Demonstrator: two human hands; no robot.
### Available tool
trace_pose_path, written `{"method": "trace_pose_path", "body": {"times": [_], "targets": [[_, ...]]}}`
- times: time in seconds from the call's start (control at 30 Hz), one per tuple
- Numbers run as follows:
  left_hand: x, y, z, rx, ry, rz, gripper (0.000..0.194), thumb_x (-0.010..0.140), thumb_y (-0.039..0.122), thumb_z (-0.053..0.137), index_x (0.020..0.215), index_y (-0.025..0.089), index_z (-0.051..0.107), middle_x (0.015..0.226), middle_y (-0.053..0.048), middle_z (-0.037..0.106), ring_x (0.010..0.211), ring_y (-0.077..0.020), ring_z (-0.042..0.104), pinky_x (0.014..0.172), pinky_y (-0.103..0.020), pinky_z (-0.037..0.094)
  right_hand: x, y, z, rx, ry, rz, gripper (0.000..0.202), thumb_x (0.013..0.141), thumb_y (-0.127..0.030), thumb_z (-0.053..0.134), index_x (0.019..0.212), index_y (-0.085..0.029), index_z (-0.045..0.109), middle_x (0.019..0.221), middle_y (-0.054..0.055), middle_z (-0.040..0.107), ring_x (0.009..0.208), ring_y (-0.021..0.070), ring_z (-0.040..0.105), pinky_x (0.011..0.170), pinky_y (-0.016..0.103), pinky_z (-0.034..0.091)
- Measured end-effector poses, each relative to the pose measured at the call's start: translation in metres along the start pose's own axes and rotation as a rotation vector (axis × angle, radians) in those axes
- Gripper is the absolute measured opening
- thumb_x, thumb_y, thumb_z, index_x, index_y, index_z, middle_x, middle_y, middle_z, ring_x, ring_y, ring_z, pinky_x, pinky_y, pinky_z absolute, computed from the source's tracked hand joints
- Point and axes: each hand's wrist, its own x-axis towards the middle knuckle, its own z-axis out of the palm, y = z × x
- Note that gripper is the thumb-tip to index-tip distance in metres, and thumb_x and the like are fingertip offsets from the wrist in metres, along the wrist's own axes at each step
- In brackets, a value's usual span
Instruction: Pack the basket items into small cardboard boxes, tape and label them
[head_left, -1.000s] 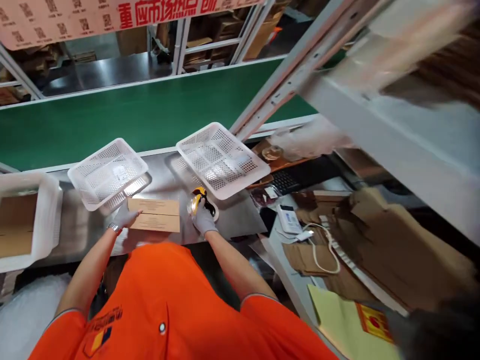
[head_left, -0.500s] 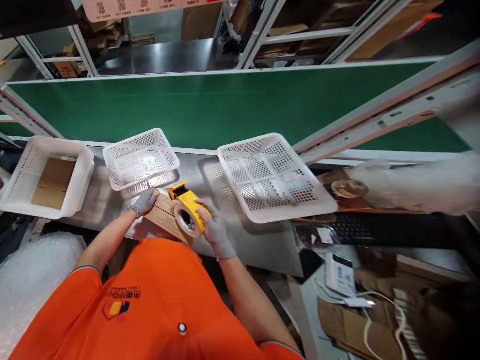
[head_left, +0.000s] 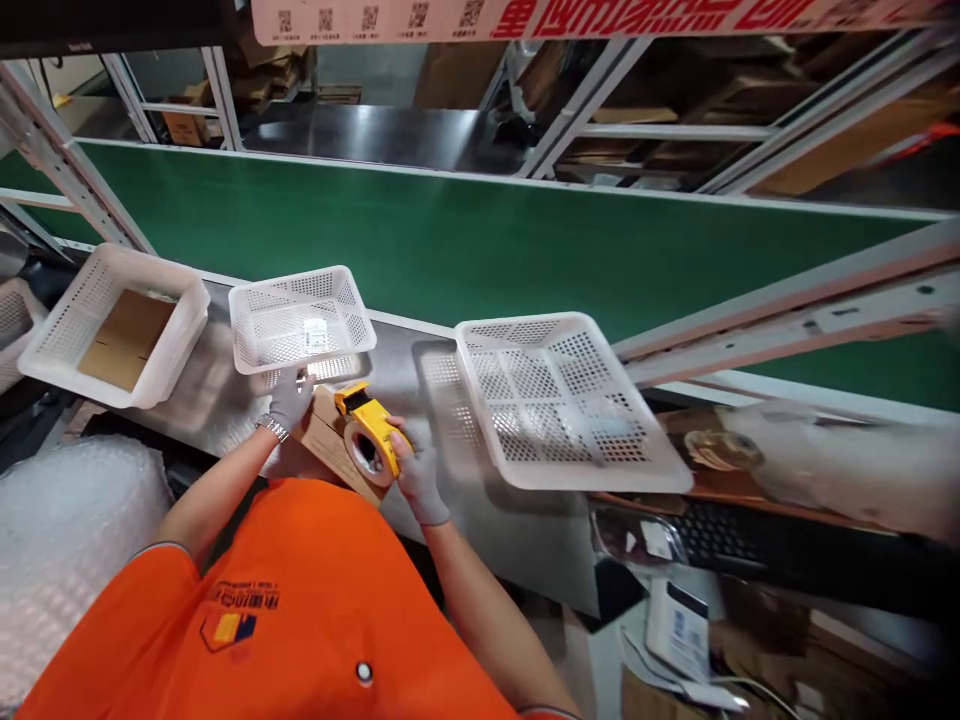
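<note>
My right hand [head_left: 415,478], in a grey glove, grips a yellow tape dispenser [head_left: 367,432] with a roll of tan tape, held over a flat brown cardboard box [head_left: 327,440] on the steel worktop [head_left: 420,380]. My left hand [head_left: 289,397], also gloved and with a wristwatch, presses on the box's far left end. The box lies just in front of a small white mesh basket [head_left: 298,318].
A larger white mesh basket [head_left: 559,400] sits to the right, another white basket [head_left: 112,325] holding cardboard to the left. A green conveyor belt [head_left: 450,240] runs behind. Bubble wrap [head_left: 67,530] lies at lower left; a keyboard [head_left: 720,530] and clutter at lower right.
My right hand lifted the tape dispenser from the worktop and brought it over the box. The view swung left; my left hand stayed on the box.
</note>
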Motion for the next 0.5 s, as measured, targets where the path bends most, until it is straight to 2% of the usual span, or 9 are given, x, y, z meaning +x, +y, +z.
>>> {"method": "trace_pose_path", "body": {"times": [0.07,0.17,0.23,0.3,0.37,0.5], "targets": [[-0.013,0.005,-0.002,-0.098,-0.030,-0.085,0.027,0.108,0.042,0.064,0.109,0.017,0.075,0.107,-0.013,0.078,0.108,-0.0300,0.073,0.106,-0.045,0.058,-0.001,-0.001,-0.001,0.044,0.020,0.020,0.067,0.086,-0.078,0.071,0.127,-0.024,0.074,0.118,0.012,0.083,0.105,0.0329,0.079,0.095,0.048,0.067],[-0.033,0.008,0.005,-0.376,-0.268,-0.376,0.058,0.110,0.068,0.054,0.106,0.014,0.075,0.083,-0.009,0.073,0.076,-0.0233,0.071,0.075,-0.038,0.064,-0.004,-0.006,-0.004,0.030,-0.042,0.003,0.067,0.085,-0.079,0.074,0.125,-0.025,0.076,0.117,0.012,0.083,0.105,0.0323,0.079,0.094,0.046,0.067],[-0.042,0.006,0.012,-0.563,-0.388,-0.508,0.067,0.105,0.078,0.058,0.104,0.014,0.076,0.082,-0.009,0.075,0.071,-0.0221,0.070,0.068,-0.036,0.064,-0.006,-0.009,-0.006,0.005,-0.114,-0.012,0.070,0.082,-0.081,0.078,0.124,-0.025,0.077,0.116,0.012,0.084,0.103,0.0322,0.079,0.092,0.045,0.067],[-0.047,0.003,0.016,-0.660,-0.414,-0.516,0.060,0.100,0.076,0.069,0.100,0.016,0.076,0.088,-0.012,0.079,0.077,-0.0243,0.074,0.074,-0.039,0.067,-0.008,-0.011,-0.008,-0.017,-0.189,-0.021,0.073,0.078,-0.083,0.082,0.123,-0.026,0.078,0.118,0.012,0.083,0.105,0.0328,0.079,0.093,0.046,0.067],[-0.048,-0.001,0.016,-0.654,-0.402,-0.484,0.053,0.098,0.070,0.075,0.099,0.017,0.077,0.093,-0.014,0.081,0.086,-0.0286,0.078,0.082,-0.044,0.069,-0.009,-0.012,-0.008,-0.028,-0.244,-0.025,0.076,0.075,-0.085,0.085,0.123,-0.026,0.079,0.121,0.012,0.083,0.111,0.0343,0.079,0.097,0.047,0.067],[-0.043,-0.012,0.010,-0.344,-0.370,-0.310,0.039,0.095,0.060,0.080,0.096,0.021,0.080,0.090,-0.013,0.082,0.091,-0.0327,0.080,0.082,-0.046,0.069,-0.005,-0.020,-0.004,-0.026,-0.330,-0.001,0.084,0.068,-0.089,0.088,0.125,-0.027,0.079,0.130,0.013,0.082,0.119,0.0372,0.079,0.102,0.050,0.067]]}}
